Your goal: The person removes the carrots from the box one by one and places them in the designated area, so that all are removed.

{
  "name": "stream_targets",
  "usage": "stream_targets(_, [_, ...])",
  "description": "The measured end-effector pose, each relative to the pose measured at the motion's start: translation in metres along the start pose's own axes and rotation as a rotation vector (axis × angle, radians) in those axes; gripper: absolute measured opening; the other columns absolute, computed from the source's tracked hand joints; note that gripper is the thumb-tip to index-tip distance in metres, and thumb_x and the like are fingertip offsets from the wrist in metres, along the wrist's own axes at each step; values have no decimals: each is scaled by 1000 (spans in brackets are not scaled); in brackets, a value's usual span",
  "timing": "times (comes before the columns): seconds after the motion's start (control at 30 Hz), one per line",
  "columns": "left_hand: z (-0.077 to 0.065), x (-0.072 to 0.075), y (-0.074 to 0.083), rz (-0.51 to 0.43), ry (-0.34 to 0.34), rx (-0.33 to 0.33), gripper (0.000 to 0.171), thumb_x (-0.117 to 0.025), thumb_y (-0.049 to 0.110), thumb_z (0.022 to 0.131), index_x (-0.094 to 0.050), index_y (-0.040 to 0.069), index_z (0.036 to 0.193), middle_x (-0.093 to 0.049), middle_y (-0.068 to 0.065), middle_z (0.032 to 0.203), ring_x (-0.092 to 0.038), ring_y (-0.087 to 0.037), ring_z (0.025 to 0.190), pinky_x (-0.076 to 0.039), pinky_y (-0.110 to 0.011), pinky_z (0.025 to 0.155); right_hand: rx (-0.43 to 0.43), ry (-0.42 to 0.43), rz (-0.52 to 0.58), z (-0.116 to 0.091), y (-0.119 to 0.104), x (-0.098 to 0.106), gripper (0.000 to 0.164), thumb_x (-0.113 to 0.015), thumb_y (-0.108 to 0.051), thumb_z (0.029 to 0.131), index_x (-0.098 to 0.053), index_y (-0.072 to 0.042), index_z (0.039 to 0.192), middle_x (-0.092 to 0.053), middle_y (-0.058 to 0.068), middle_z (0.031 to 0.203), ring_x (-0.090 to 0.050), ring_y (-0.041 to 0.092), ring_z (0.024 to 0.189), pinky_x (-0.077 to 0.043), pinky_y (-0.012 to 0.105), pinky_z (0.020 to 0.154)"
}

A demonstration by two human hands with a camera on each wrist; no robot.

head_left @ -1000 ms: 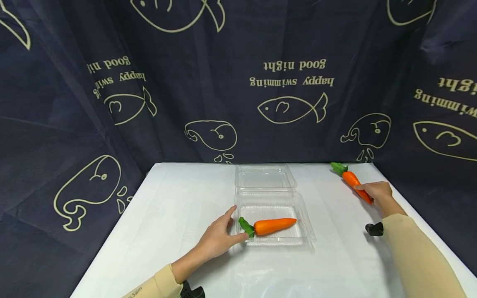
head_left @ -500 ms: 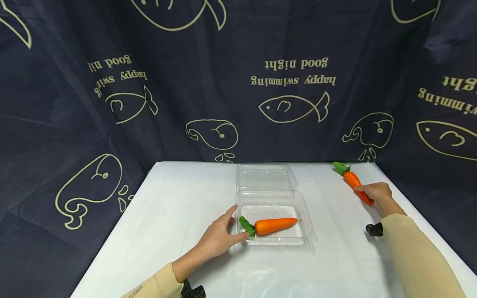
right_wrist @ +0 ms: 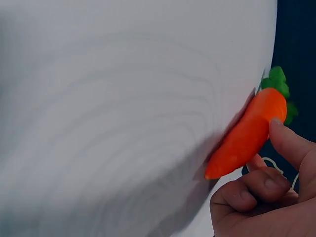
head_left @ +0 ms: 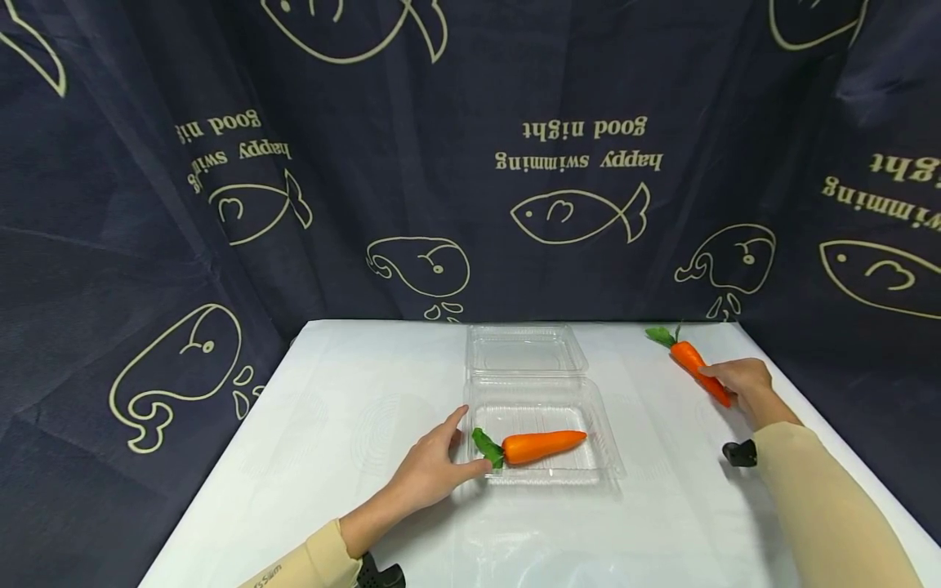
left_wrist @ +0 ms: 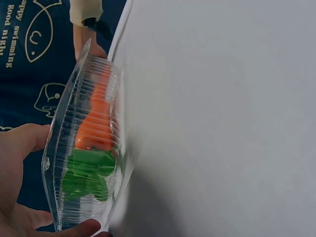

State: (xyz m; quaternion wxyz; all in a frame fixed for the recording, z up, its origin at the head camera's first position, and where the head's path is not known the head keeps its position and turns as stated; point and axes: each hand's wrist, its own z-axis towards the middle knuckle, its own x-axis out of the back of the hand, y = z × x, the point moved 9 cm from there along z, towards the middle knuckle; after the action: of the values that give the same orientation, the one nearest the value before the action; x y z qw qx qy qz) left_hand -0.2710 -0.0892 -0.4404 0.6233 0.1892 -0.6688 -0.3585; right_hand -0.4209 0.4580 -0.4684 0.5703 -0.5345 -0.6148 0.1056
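Note:
At the right of the table my right hand (head_left: 746, 382) pinches a toy carrot (head_left: 694, 363) between thumb and fingers. In the right wrist view the thumb lies along the orange body of this carrot (right_wrist: 247, 133), above its shadow, leaves pointing away. A hinged clear plastic container (head_left: 606, 441) stands mid-table with its lid folded back. Inside its near tray lies a second carrot (head_left: 540, 447), leaves toward the left. My left hand (head_left: 430, 469) rests at the container's left side, thumb and index finger spread along the rim. The left wrist view shows this carrot (left_wrist: 96, 131) through the ribbed wall.
The container's lid (head_left: 525, 351) lies flat toward the back of the white table (head_left: 353, 384). A dark blue curtain (head_left: 441, 163) with fish prints hangs behind and at both sides. Black wrist straps (head_left: 738, 453) show below the sleeves.
The carrot in my right hand has shifted slightly left, its leafy end swinging left. My left hand, the container and the carrot inside stay in place.

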Motion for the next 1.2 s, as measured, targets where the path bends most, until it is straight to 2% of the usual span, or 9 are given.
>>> stream_targets(0.17, [0, -1, -1, -3, -2, 5, 95, -76, 53, 84, -32, 15, 158, -64, -16, 130, -58, -33, 123, -45, -55, 103, -3, -8, 5, -5, -1, -1, 66, -72, -25, 91, -47, 12, 139, -53, 23, 119, -48, 31, 97, -46, 32, 72])
stream_targets(0.37, [0, 0, -1, -4, -1, 3, 94, -76, 52, 84, -32, 15, 158, -64, -17, 130, -58, -33, 123, -45, -55, 103, 7, -16, -7, -5, -3, -3, 67, -72, -25, 91, -46, 14, 139, -53, 24, 119, -48, 31, 95, -45, 32, 72])
stream_targets(0.5, [0, 0, -1, -8, 1, 3, 94, -76, 52, 84, -32, 15, 158, -64, -17, 130, -58, -34, 124, -45, -56, 103, 26, -25, -67, -2, -3, -6, 63, -67, -29, 95, -48, 15, 136, -54, 19, 106, -51, 27, 88, -45, 30, 67])
stream_targets(0.63, [0, 0, -1, -12, 1, 3, 94, -76, 51, 84, -32, 15, 158, -63, -18, 131, -57, -35, 125, -44, -56, 104, 30, -39, -138, 1, -1, -10, 67, -62, -39, 96, -48, 15, 132, -50, 14, 95, -52, 24, 82, -43, 29, 64])
stream_targets(0.73, [0, 0, 0, -10, 0, -1, 94, -76, 52, 84, -32, 14, 159, -63, -18, 131, -57, -35, 125, -44, -57, 104, 27, -42, -146, 2, 1, -12, 71, -66, -42, 93, -46, 14, 133, -48, 13, 96, -50, 24, 84, -43, 28, 64])
stream_targets(0.87, [0, 0, 0, -1, 3, -4, 94, -76, 52, 84, -32, 14, 158, -64, -18, 131, -58, -35, 125, -44, -57, 104, 57, -48, -130, 2, -1, -13, 71, -74, -34, 87, -48, 13, 133, -50, 12, 98, -50, 23, 83, -44, 27, 63])
stream_targets(1.0, [0, 0, 0, 3, 5, -5, 94, -76, 52, 84, -32, 14, 158, -64, -18, 131, -58, -35, 125, -44, -57, 104, 78, -23, -145, 0, -4, -11, 67, -74, -28, 86, -50, 15, 132, -52, 17, 102, -51, 25, 83, -45, 28, 62])
stream_targets(1.2, [0, 0, -1, 3, 2, -4, 95, -76, 53, 84, -32, 14, 158, -64, -18, 131, -58, -35, 125, -44, -57, 104, 62, 30, -159, -6, -5, -5, 68, -71, -29, 89, -47, 17, 133, -51, 26, 115, -51, 28, 90, -44, 28, 65])
